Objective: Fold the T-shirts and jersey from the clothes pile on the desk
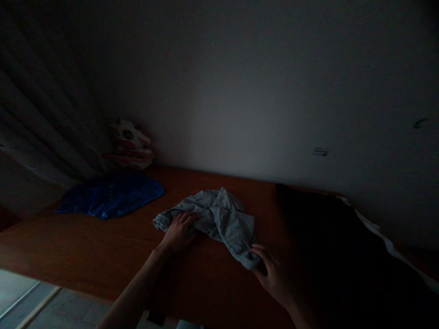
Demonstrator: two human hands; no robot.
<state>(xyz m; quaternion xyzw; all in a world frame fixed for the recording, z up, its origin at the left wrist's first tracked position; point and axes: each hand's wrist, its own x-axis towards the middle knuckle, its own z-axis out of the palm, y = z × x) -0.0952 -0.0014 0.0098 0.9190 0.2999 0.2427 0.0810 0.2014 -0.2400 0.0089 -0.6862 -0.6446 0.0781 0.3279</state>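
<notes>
Grey garment (233, 224), crumpled: lying between front and back edges of bench (113, 246) | Left hand (180, 232): resting on left end, grip unclear | Right hand (274, 276): grasping right end | Handling: probably needing left steadying, right gently drawing creases outward

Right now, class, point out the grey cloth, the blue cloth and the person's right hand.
Grey cloth (219, 217), head view: on its rumpled middle.
Blue cloth (113, 195), head view: on the middle of its upper surface.
Right hand (274, 276), head view: on the back of the hand.
</notes>
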